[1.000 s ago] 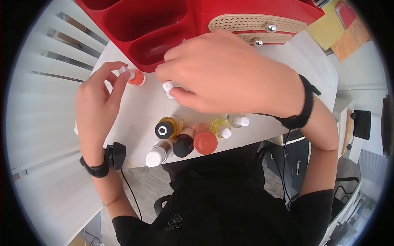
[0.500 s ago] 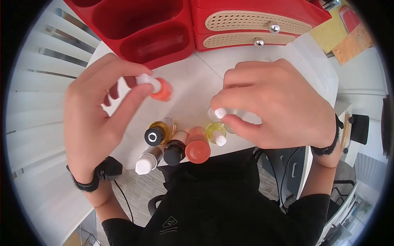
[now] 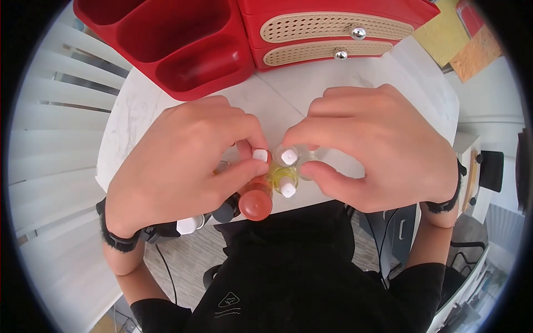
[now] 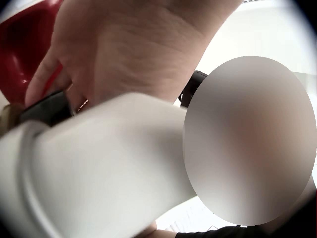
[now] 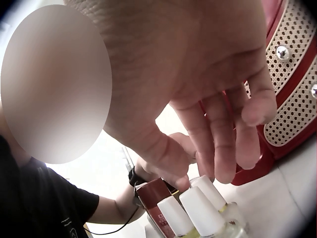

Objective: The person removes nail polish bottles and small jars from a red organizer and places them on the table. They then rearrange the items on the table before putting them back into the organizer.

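My left hand point(image 3: 186, 161) pinches the white cap point(image 3: 260, 156) of a small orange-red bottle, mostly hidden behind the fingers. Just right of it stands a clear bottle with a white cap point(image 3: 288, 156). Beside that cap is my right hand point(image 3: 375, 147), its thumb and index finger apart with nothing held; in the right wrist view the hand point(image 5: 198, 74) hangs over several white caps point(image 5: 200, 210). A yellow bottle point(image 3: 284, 182) and a coral-capped bottle point(image 3: 256, 202) stand close by. The left wrist view shows my palm point(image 4: 138, 49) behind a large blurred white shape.
A black-capped bottle point(image 3: 225, 212) and a white-capped one point(image 3: 190, 225) stand at the table's near edge, partly under my left hand. Beyond the hands is a red organizer point(image 3: 250, 41) with open compartments and two woven-front drawers point(image 3: 327, 53).
My left hand has carried the orange-red bottle rightward and toward me to the other bottles. My right hand has moved the clear bottle rightward to the group and released it.
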A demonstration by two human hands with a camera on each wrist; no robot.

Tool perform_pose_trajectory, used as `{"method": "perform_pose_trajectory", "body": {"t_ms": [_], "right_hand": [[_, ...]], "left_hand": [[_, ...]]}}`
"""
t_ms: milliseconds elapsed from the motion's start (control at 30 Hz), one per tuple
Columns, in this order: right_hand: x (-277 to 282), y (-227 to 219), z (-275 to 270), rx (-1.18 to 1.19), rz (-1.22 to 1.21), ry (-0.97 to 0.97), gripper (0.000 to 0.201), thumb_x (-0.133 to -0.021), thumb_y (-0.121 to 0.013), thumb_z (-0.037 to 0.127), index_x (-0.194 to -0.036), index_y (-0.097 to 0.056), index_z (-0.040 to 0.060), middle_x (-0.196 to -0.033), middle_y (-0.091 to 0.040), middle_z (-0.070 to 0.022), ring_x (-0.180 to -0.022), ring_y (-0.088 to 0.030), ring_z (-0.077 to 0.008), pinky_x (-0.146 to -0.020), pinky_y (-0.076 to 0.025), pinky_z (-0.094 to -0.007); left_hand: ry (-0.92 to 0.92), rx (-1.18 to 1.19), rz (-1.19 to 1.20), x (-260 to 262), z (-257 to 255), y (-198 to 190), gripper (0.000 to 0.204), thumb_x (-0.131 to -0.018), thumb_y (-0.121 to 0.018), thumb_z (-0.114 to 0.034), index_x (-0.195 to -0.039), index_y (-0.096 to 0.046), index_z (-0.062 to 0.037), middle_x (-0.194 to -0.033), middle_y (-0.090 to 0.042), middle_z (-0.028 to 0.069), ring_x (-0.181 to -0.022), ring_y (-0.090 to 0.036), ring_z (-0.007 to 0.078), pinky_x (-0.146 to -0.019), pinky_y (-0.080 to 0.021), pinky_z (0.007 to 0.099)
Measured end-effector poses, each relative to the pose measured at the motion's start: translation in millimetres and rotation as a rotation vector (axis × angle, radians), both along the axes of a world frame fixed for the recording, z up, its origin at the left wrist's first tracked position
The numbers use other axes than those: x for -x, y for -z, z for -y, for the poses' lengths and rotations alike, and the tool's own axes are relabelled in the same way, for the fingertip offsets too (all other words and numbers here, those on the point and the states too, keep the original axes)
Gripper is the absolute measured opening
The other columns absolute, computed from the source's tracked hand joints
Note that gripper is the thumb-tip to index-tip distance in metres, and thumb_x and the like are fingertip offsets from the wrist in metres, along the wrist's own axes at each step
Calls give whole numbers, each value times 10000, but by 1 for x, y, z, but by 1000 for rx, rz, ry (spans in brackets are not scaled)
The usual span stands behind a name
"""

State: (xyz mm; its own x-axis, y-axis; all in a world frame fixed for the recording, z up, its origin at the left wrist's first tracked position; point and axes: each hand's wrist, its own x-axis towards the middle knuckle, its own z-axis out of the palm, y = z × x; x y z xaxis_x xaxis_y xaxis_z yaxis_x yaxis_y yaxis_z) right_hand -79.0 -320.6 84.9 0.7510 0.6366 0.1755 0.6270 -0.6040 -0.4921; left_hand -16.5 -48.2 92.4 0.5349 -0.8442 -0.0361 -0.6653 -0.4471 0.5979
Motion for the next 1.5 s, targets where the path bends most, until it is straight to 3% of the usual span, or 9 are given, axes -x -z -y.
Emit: {"method": "perform_pose_trajectory", "body": {"t_ms": [200, 567, 733, 800, 1100, 1267, 1500], "right_hand": [[2, 0, 2, -23, 12, 25, 307, -827, -851, 117, -1125, -784, 141, -837, -692, -40, -796, -675, -288, -623, -494, -413], [-2, 0, -15, 35, 20, -8, 276, -855, -834, 113, -1128, -794, 100, -858, -717, -80, -812, -703, -314, -655, -531, -420], [-3, -2, -23, 144, 1, -14, 221, -864, -818, 97, -1084, -800, 89, -830, -712, -84, -803, -701, -312, -647, -528, -428], [-2, -3, -26, 123, 22, 23, 76, -911, -741, 153, -919, -747, 78, -734, -656, -113, -801, -705, -350, -671, -535, -480], [-3, -2, -27, 116, -1, 35, 95, -929, -760, 178, -965, -775, 91, -755, -673, -104, -795, -704, -333, -668, -539, -460], [-4, -13, -24, 40, 52, 50, 283, -835, -859, 74, -1112, -804, 89, -851, -734, -71, -799, -706, -293, -658, -529, -390], [-3, -27, -55, 13, 132, -109, 381, -760, -949, 169, -1102, -785, 134, -849, -665, -26, -800, -646, -261, -632, -488, -383]], "left_hand": [[10, -44, -45, 1, -4, -6, 94, -926, -828, -135, -980, -830, -59, -896, -792, 101, -818, -704, 290, -774, -541, 393], [-40, -144, -150, -6, -12, -3, 242, -1015, -761, -262, -994, -828, -30, -842, -771, 149, -779, -717, 313, -741, -553, 397], [-25, -114, -182, -7, -10, 1, 261, -1042, -725, -270, -1010, -827, -32, -835, -767, 152, -765, -723, 324, -737, -559, 401], [-19, -93, -164, -6, -10, 4, 263, -1049, -716, -269, -1014, -826, -33, -839, -768, 152, -767, -727, 326, -738, -561, 402], [-5, -85, -226, -8, -17, 6, 245, -1066, -694, -234, -1087, -817, -23, -865, -772, 158, -789, -742, 321, -741, -567, 398], [-42, 246, 13, -9, -63, 0, 228, -984, -778, -131, -1187, -818, -35, -1001, -784, 149, -918, -742, 296, -842, -575, 388], [-15, 192, -51, 7, -77, 4, 330, -879, -812, -58, -1209, -820, -47, -1050, -756, 113, -1017, -710, 306, -896, -563, 414]]}}
